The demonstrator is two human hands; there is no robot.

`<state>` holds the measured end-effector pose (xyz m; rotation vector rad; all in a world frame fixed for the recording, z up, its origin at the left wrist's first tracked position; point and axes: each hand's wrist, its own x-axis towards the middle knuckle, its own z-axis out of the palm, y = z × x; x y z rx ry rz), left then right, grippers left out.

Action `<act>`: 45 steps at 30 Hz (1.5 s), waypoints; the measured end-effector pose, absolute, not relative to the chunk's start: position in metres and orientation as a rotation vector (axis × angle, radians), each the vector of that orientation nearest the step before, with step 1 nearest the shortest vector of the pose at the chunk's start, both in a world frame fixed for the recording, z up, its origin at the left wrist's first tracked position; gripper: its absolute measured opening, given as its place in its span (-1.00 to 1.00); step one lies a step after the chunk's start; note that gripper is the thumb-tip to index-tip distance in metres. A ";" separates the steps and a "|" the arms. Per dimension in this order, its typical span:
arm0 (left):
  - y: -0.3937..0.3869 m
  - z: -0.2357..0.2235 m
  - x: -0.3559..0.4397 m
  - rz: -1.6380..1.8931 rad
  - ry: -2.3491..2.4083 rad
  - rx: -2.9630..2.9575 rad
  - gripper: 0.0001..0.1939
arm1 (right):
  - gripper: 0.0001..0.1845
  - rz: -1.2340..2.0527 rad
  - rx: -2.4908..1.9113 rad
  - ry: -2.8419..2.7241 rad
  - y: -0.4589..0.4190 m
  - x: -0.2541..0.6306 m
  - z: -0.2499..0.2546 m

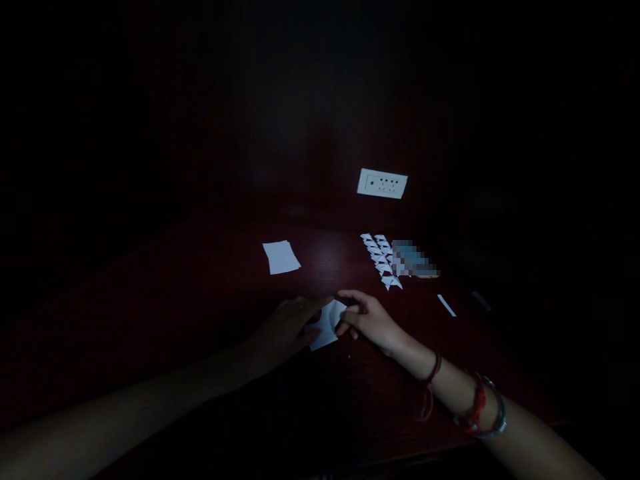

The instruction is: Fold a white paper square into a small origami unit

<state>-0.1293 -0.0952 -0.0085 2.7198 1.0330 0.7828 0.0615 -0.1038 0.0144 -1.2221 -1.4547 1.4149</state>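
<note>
A small white sheet of paper with a crease running through it lies on the dark red table between my hands. My left hand holds its left side, the index finger reaching along the top edge and the thumb lower down on the paper. At the right edge, my right hand has its thumb and curled fingers on the paper, while its index finger stretches out toward the top corner. Poor light hides some of the left fingers.
A stack of white paper lies farther back on the table. Rows of folded paper pieces stand at the right, beside a blurred-out phone-like object. A paper strip lies nearer. A socket panel is on the back wall.
</note>
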 end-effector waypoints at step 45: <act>-0.100 0.003 -0.124 0.803 1.126 2.605 -0.69 | -0.82 0.818 -1.281 -1.970 -0.105 0.059 0.015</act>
